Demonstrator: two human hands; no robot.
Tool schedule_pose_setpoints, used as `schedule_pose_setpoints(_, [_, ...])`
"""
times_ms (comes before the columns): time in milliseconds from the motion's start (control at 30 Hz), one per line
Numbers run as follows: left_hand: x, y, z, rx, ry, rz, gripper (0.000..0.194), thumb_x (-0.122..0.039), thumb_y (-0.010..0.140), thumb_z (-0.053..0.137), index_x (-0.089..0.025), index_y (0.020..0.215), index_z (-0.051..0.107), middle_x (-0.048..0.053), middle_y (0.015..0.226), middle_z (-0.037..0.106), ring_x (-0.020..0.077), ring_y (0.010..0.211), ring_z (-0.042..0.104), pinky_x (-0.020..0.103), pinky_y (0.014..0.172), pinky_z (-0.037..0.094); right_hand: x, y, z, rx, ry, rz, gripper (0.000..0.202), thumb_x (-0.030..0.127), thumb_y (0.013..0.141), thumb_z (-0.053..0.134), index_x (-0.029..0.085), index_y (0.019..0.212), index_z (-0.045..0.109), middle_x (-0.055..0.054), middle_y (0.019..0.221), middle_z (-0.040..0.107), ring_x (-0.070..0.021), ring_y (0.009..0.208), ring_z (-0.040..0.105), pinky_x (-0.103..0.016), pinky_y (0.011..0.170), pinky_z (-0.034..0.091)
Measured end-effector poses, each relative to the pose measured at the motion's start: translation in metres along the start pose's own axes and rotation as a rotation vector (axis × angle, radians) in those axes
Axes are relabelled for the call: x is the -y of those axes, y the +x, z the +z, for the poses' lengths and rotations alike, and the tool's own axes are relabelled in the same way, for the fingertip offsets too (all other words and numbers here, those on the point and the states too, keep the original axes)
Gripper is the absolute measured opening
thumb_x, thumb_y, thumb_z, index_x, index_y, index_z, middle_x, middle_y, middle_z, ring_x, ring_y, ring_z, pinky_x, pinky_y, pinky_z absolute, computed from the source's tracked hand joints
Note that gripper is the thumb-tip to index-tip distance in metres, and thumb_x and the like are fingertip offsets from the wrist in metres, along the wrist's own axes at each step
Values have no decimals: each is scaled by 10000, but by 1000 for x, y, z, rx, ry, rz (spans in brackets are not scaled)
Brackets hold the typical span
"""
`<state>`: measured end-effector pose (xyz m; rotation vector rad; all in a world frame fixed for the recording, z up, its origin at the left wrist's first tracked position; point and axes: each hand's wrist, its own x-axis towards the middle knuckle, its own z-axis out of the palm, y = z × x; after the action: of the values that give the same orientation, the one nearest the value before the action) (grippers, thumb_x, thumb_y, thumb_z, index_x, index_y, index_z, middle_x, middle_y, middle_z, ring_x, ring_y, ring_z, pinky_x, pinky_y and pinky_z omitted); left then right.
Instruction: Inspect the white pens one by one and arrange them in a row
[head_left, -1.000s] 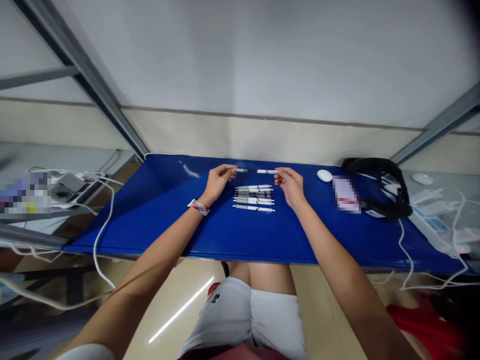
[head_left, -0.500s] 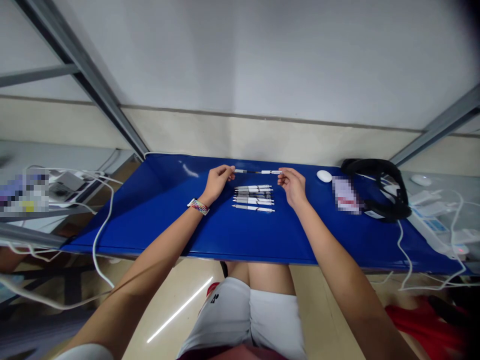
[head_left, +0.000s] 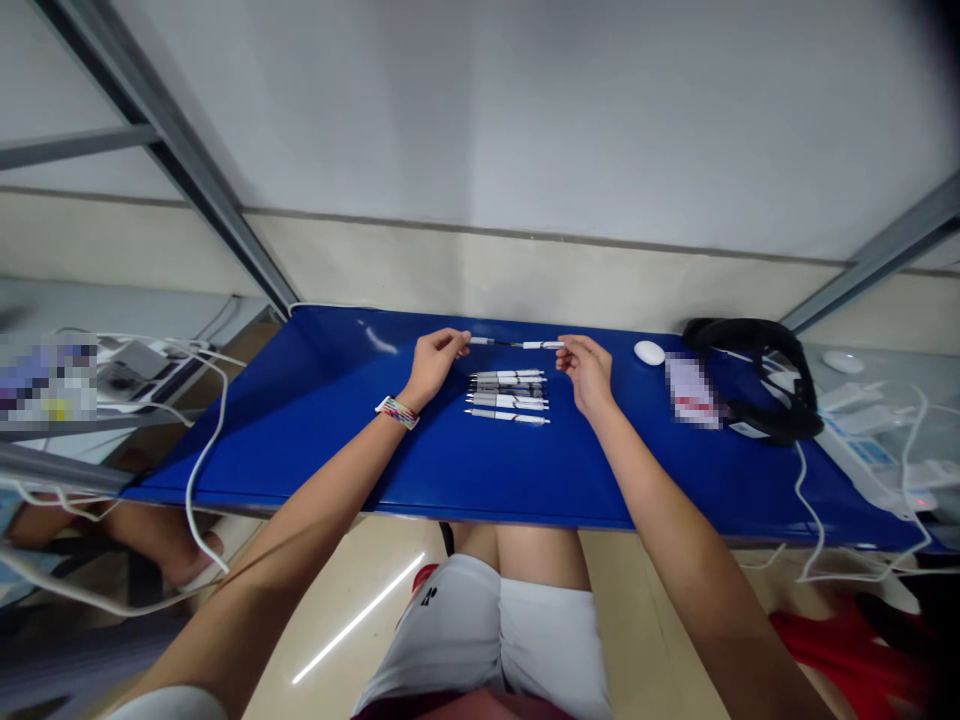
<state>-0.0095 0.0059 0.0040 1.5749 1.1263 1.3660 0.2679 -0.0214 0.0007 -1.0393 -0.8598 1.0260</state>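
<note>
My left hand [head_left: 437,362] pinches the grey front barrel [head_left: 481,341] of a pen taken apart. Between thumb and fingers of my right hand [head_left: 586,368] is the pen's white rear barrel [head_left: 541,345]. A thin dark refill [head_left: 506,344] spans the gap between the two parts, which lie in line above the table. Just below, nearer to me, several white-and-grey pens [head_left: 508,389] lie side by side with their tips to the left. One pen [head_left: 507,416] lies slightly apart at the near end of the row.
The blue table [head_left: 322,440] backs onto a pale wall. At right are a white oval object [head_left: 649,352], a blurred-out packet [head_left: 691,390] and a black headband-like device [head_left: 806,390]. White cables [head_left: 206,450] hang at left. A power strip [head_left: 862,450] sits at far right.
My hands and the pen parts stay almost where they were. At the lower left, another person's leg and foot have come into view beneath the table.
</note>
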Motion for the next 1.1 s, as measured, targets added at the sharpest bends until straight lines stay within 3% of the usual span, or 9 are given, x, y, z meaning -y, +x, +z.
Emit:
schedule_pose_setpoints(367, [0,-1,1,14,4,2,390,-544,910,729,-183,763,743,44,742,720,172,704,610,316,733,481,0,-2,1,0,13,-5,215,381,735,807,213,868,787,0,677,676,-135,613,604,-285,610,494])
schedule_pose_setpoints(533, [-4,-8,5,205,115,10,459,-591,963,661,-190,750,727,32,697,680,166,665,580,307,673,437,-2,-12,11,178,-63,27,296,439,729,871,217,906,791,-7,733,710,-144,638,639,-307,649,535])
schedule_pose_setpoints(667, [-5,-9,6,179,196,30,646,-637,1038,510,-201,565,561,6,543,510,139,549,451,314,605,369,-2,-16,15,246,-95,-16,332,454,727,901,221,942,802,-23,776,742,-173,709,689,-339,715,575])
schedule_pose_setpoints(733, [-4,-8,6,180,141,49,508,-589,992,633,-196,670,633,4,604,565,139,581,493,305,621,388,-1,-16,14,231,-69,4,330,448,717,908,218,930,806,-27,768,744,-171,697,684,-339,705,574])
schedule_pose_setpoints(800, [-4,-8,7,194,34,68,308,-501,903,784,-200,930,723,17,747,665,153,675,587,299,677,444,0,-15,13,196,-25,48,326,444,699,913,212,901,805,-27,744,734,-160,661,661,-327,670,561])
schedule_pose_setpoints(867, [-5,-8,8,220,-56,46,339,-481,911,779,-198,1090,722,37,818,702,169,740,642,310,730,490,0,-14,13,179,4,79,322,437,690,913,207,886,803,-28,735,727,-153,650,648,-318,655,552])
schedule_pose_setpoints(967, [-7,-10,9,244,-86,33,324,-460,981,688,-188,1153,717,62,873,724,183,803,679,333,798,526,0,-14,13,201,-1,86,323,435,694,907,207,900,805,-30,748,729,-155,664,653,-319,667,553])
schedule_pose_setpoints(1100, [-6,-10,9,255,-21,112,408,-351,903,790,-224,1278,693,86,1106,748,203,984,705,340,894,529,0,-14,13,205,-17,78,338,444,698,904,207,914,797,-28,758,726,-156,668,654,-323,671,553])
